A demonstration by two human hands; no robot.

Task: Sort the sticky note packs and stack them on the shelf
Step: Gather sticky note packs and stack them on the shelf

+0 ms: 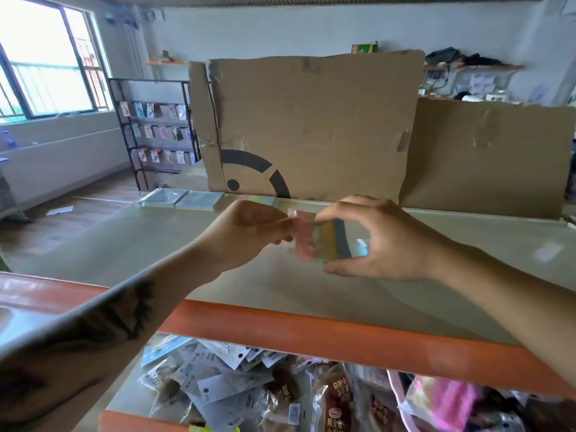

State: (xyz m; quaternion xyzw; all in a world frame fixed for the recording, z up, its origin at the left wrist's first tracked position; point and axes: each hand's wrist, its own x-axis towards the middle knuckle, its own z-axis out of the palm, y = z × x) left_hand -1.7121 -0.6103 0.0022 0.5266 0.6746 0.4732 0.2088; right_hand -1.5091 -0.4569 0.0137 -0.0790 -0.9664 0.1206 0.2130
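A sticky note pack [324, 241] with pink, yellow, green and blue strips in clear wrap hangs above the grey shelf top [156, 244]. My left hand [249, 232] pinches its left end. The fingers and thumb of my right hand [383, 238] grip its right side. Two flat wrapped packs [182, 199] lie side by side at the shelf's back left. Another shiny pack [265, 201] lies behind my hands, partly hidden.
Taped cardboard sheets [311, 126] stand along the back of the shelf. An orange shelf edge [311, 335] runs in front. Below it a lower shelf holds a heap of bagged goods [280, 394]. A black wire display rack [156, 129] stands at the left.
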